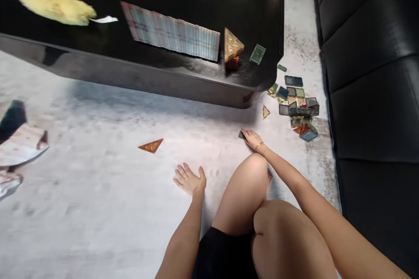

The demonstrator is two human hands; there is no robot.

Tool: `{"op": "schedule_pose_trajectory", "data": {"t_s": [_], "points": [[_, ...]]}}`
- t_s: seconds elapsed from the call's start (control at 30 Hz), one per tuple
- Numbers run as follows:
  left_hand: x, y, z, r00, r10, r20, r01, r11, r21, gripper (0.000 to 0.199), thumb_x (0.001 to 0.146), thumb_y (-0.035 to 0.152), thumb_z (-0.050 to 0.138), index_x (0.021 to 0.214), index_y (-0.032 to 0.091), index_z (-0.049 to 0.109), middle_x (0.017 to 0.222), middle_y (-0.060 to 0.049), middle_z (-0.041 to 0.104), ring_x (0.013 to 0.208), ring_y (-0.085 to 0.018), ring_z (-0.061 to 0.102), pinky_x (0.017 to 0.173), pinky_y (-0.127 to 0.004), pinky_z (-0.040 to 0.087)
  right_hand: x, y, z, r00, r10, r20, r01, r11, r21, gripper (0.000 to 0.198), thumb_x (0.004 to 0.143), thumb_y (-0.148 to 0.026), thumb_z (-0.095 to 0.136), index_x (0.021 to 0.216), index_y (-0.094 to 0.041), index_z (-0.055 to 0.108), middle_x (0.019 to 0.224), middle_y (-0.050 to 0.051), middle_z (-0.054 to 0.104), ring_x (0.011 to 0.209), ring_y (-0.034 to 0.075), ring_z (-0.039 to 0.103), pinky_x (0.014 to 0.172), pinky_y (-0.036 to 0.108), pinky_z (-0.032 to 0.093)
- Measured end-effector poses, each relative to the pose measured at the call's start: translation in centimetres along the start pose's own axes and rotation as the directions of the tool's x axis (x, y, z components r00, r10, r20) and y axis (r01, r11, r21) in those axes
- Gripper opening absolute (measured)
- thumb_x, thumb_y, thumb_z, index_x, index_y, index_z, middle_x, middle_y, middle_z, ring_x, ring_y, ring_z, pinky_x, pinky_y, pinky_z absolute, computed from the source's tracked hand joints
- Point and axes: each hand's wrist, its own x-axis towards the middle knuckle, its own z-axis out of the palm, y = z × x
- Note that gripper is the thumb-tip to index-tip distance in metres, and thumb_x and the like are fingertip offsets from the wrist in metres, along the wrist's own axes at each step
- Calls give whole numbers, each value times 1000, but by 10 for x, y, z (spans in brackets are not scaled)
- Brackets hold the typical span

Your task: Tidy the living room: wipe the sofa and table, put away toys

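My left hand (190,179) lies palm down on the pale rug with its fingers spread, holding nothing. Up and to its left is an orange triangular magnetic tile (151,146), apart from the fingers. My right hand (253,139) is low over the rug near the table corner, its fingers closed on a dark green magnetic tile (241,135) that is partly hidden by them. Past that hand lies a yellowish triangular tile (266,112). A heap of square and triangular magnetic tiles (297,107) is spread on the rug to the right.
A black table (196,78) stands ahead, bearing a long row of stacked tiles (173,32), a golden triangular stack (233,45), a green tile (258,54) and a banana-coloured item (55,6). A black sofa (373,96) borders the right. Pale patterned cloth (22,144) is at left.
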Motion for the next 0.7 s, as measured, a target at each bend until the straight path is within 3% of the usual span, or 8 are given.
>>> {"op": "schedule_pose_trajectory", "data": {"t_s": [0.07, 0.13, 0.2, 0.27, 0.33, 0.43, 0.57, 0.7], "points": [[-2, 1, 1, 1000, 5, -3, -5, 1000, 8, 79, 94, 51, 34, 156, 4, 28, 166, -21, 23, 156, -32, 11, 125, -55, 5, 10, 13, -14, 993, 108, -39, -106, 994, 40, 64, 90, -13, 45, 153, -8, 37, 131, 21, 60, 120, 29, 56, 104, 39, 47], [-3, 3, 1, 1000, 7, 9, -7, 1000, 25, 80, 94, 52, 34, 157, 3, 26, 166, -22, 22, 156, -33, 10, 125, -56, 5, 20, 37, -30, 946, 293, -140, -278, 953, 118, 65, 89, -16, 48, 152, -6, 36, 134, 24, 54, 120, 31, 54, 103, 40, 47], [-4, 6, 0, 1000, 3, 27, -4, 999, 48, 81, 93, 52, 35, 157, 3, 23, 166, -22, 21, 156, -33, 9, 125, -57, 5, 30, 69, -46, 841, 498, -209, -449, 860, 242, 61, 88, -18, 49, 147, -6, 40, 135, 25, 51, 120, 30, 54, 104, 41, 46], [-4, 8, 0, 999, -5, 34, 3, 998, 64, 81, 93, 52, 36, 158, 4, 23, 166, -22, 21, 156, -33, 9, 125, -57, 6, 38, 100, -61, 736, 651, -188, -550, 736, 396, 52, 89, -21, 50, 139, -7, 48, 131, 24, 52, 117, 29, 56, 104, 39, 45], [-3, 10, 0, 1000, -6, 29, 4, 998, 66, 80, 93, 52, 36, 158, 6, 24, 166, -22, 22, 156, -33, 10, 125, -56, 6, 47, 124, -72, 686, 715, -138, -570, 645, 509, 46, 89, -26, 54, 131, -7, 53, 126, 23, 56, 113, 27, 58, 103, 36, 45], [-2, 10, 3, 1000, -2, 4, 2, 998, 67, 79, 93, 50, 36, 158, 8, 24, 165, -22, 23, 156, -33, 11, 125, -55, 7, 61, 139, -75, 667, 738, -105, -549, 581, 601, 48, 81, -34, 66, 121, -9, 56, 124, 23, 58, 110, 26, 61, 100, 34, 48], [-1, 12, 6, 1000, -25, -10, 26, 994, 107, 76, 94, 48, 37, 157, 8, 29, 164, -21, 27, 156, -32, 15, 126, -53, 8, 65, 128, -66, 657, 746, -112, -504, 545, 670, 44, 70, -31, 74, 106, -14, 57, 120, 21, 61, 103, 26, 66, 93, 36, 53], [1, 12, 3, 999, -48, 3, 47, 992, 118, 74, 93, 45, 43, 155, 6, 33, 164, -20, 27, 156, -31, 14, 127, -49, 5, 39, 120, -78, 689, 707, -158, -387, 543, 745, 26, 69, -30, 73, 85, -22, 54, 80, 10, 67, 79, 25, 67, 73, 34, 57]]}}
